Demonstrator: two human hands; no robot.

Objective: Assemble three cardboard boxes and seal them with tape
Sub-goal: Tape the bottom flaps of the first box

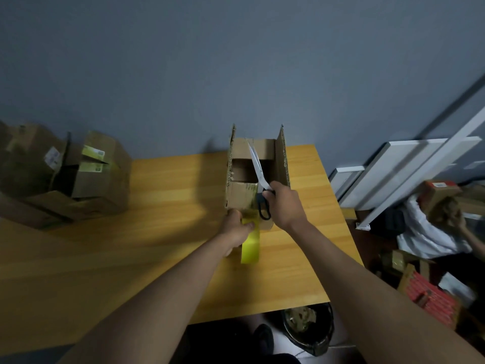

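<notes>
An open cardboard box (241,195) stands on the wooden table (157,232), its side flaps raised. My right hand (284,203) grips black-handled scissors (258,172) whose blades point up and away over the box. My left hand (236,229) holds a yellow-green roll of tape (250,244) at the box's near side, with a strip of tape running up onto the box's front face. A pile of other cardboard boxes (78,177) with yellow-green tape sits at the table's far left.
A grey wall runs behind the table. White boards (399,169) lean at the right. On the floor at the right lie boxes, red packets (433,300) and a person in white (430,232). A dark bin (307,327) stands below the table's near edge.
</notes>
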